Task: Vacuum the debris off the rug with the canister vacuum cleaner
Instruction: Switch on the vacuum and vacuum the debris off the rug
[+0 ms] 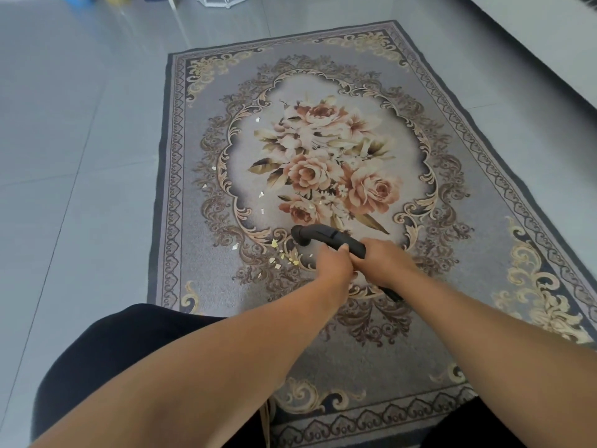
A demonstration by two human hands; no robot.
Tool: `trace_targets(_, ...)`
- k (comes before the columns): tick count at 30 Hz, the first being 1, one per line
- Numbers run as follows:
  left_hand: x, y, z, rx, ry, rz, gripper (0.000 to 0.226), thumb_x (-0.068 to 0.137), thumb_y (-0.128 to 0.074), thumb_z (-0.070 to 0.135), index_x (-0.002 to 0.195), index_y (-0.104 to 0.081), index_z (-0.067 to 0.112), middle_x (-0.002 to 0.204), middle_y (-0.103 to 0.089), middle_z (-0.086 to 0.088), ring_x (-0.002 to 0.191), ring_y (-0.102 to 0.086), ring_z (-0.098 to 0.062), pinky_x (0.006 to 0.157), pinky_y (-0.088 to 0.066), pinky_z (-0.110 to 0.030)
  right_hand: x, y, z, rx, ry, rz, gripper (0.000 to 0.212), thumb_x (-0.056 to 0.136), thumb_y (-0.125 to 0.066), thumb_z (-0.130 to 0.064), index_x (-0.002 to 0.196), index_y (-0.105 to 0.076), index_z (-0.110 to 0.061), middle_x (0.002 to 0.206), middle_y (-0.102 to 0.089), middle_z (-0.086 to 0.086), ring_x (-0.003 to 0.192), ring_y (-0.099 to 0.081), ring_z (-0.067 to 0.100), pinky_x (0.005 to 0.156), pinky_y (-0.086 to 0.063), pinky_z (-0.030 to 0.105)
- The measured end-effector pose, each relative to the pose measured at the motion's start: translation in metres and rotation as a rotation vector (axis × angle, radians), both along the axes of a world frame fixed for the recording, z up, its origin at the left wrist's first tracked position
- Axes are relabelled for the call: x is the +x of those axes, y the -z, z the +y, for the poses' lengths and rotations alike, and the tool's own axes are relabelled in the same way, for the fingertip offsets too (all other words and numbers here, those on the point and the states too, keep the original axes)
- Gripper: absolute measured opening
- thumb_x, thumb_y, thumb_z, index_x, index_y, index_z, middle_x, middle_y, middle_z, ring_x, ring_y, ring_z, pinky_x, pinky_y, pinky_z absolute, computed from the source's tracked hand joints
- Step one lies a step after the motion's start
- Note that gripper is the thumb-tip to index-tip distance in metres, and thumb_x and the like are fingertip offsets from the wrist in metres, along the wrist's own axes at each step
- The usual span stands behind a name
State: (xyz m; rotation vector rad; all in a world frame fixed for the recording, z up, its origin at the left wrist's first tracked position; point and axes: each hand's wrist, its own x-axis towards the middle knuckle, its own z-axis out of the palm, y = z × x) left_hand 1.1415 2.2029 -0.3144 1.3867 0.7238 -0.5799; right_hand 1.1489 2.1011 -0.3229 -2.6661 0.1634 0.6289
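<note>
Likely for steady aim, left hand (333, 268) and right hand (386, 263) both clasp the black curved plastic vacuum handle (324, 238), its mouth held low beside pale yellow debris scraps (285, 255) on the grey floral rug (223, 302).

— Anything to read on the vacuum handle (326, 236), just ahead of the grip?
— No. Its black surface shows no letters, numbers or brand mark that I can make out.
— And on the rug (226, 302), beneath and around the grip?
— Only a pattern of pink roses, green leaves and pale gold scrolls. No words, labels or signs.
</note>
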Motion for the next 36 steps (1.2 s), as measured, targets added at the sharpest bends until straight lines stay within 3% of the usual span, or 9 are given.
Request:
trace_targets(7,0.002,-0.002,-0.003,-0.016,-0.084,0.031,0.047,0.103,-0.04,0.017,0.148,-0.029,0.016,0.118,-0.059,-0.012,0.102,-0.063,-0.03,0.086,-0.056,-0.042,0.008,-0.004,0.002,0.061,0.011,0.078,0.038,0.092,-0.048,-0.056,0.085,-0.058,-0.019,0.072,-0.065,0.002,0.067,-0.063,0.021,0.053,-0.042,0.028)
trace_targets(10,-0.008,-0.003,-0.014,-0.034,-0.043,0.069,0.06,0.102,-0.043,0.021,0.154,-0.013,0.02,0.136,-0.052,-0.012,0.108,-0.061,-0.029,0.09,-0.055,-0.044,0.0,-0.009,-0.017,0.042,-0.058,0.099,0.035,0.092,-0.05,-0.054,0.082,-0.057,-0.022,0.076,-0.065,0.002,0.069,-0.062,0.019,0.053,-0.042,0.029)
trace_targets(14,-0.024,-0.009,-0.026,-0.121,-0.006,0.112,0.065,0.103,-0.044,0.017,0.155,-0.004,0.02,0.138,-0.051,-0.011,0.102,-0.064,-0.026,0.066,-0.058,-0.031,-0.015,-0.007,-0.041,0.014,-0.115,0.107,0.036,0.09,-0.05,-0.059,0.079,-0.056,-0.025,0.072,-0.064,0.0,0.066,-0.062,0.019,0.057,-0.045,0.031)
trace_targets(18,-0.036,-0.009,-0.037,-0.14,0.068,0.14,0.067,0.102,-0.046,0.016,0.155,-0.005,0.016,0.129,-0.057,-0.012,0.105,-0.065,-0.026,0.09,-0.055,-0.036,-0.028,-0.003,-0.062,-0.042,-0.128,0.073,0.036,0.088,-0.05,-0.059,0.088,-0.061,-0.025,0.071,-0.064,-0.001,0.063,-0.062,0.019,0.055,-0.047,0.033)
trace_targets(22,-0.037,-0.002,-0.037,-0.07,0.121,0.115,0.068,0.1,-0.05,0.017,0.154,-0.008,0.013,0.12,-0.058,-0.009,0.103,-0.065,-0.026,0.086,-0.056,-0.035,-0.032,0.0,-0.061,-0.032,-0.136,0.065,0.032,0.09,-0.051,-0.055,0.091,-0.06,-0.025,0.071,-0.062,-0.002,0.064,-0.06,0.018,0.055,-0.044,0.032)
trace_targets(27,-0.03,0.009,-0.024,-0.012,0.091,0.1,0.06,0.099,-0.053,0.021,0.149,-0.021,0.013,0.128,-0.058,-0.01,0.107,-0.063,-0.027,0.092,-0.054,-0.04,-0.025,-0.002,-0.038,0.022,-0.126,0.09,0.026,0.093,-0.05,-0.049,0.088,-0.057,-0.024,0.07,-0.06,-0.005,0.063,-0.059,0.015,0.057,-0.045,0.032)
trace_targets(30,-0.021,0.014,-0.015,0.005,0.044,0.093,0.07,0.098,-0.053,0.022,0.154,-0.012,0.017,0.139,-0.051,-0.011,0.116,-0.058,-0.029,0.097,-0.051,-0.044,-0.019,-0.002,-0.024,0.059,-0.106,0.078,0.024,0.092,-0.052,-0.046,0.089,-0.058,-0.023,0.074,-0.062,-0.003,0.068,-0.061,0.018,0.057,-0.044,0.032)
trace_targets(36,-0.002,0.016,0.005,0.025,-0.068,0.044,0.06,0.101,-0.046,0.019,0.153,-0.016,0.022,0.139,-0.051,-0.011,0.116,-0.057,-0.03,0.096,-0.051,-0.046,0.0,-0.003,0.013,0.053,-0.095,0.028,0.022,0.094,-0.05,-0.044,0.084,-0.052,-0.025,0.076,-0.059,-0.002,0.068,-0.057,0.02,0.05,-0.036,0.028)
